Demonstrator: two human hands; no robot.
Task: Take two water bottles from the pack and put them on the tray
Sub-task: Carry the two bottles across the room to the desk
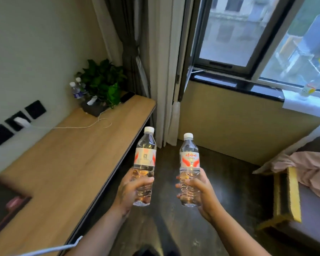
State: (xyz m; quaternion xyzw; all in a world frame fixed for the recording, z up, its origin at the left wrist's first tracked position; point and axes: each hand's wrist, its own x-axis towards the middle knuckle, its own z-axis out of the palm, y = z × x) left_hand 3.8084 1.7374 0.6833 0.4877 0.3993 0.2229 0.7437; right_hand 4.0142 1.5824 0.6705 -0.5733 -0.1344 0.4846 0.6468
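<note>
Both forearms reach forward from the bottom of the head view, each hand wrapped around a water bottle. With the wooden desk (63, 163) as landmark: the left hand (131, 191) grips the lower half of the left bottle (145, 163) just off the desk's right edge, over the dark floor; the right hand (196, 193) clasps the lower half of the right bottle (189, 169) a little further right of the desk, near the first bottle but not touching it. Both bottles stand upright, capped in white, apparently full, with red-and-white labels.

No pack shows anywhere, so I judge the taking part done: two bottles are in hand. Setting down remains. A dark reddish, flat object (6, 206) lies at the desk's near-left corner; it may be the tray, but blur and cropping keep me from being sure. At the desk's far end stand a potted plant (103, 80) and two other small bottles (77, 89), and a white cable (78, 126) trails across the top. Right of the desk, a window (248, 34) and a bed corner (303, 182) fill the rest.
</note>
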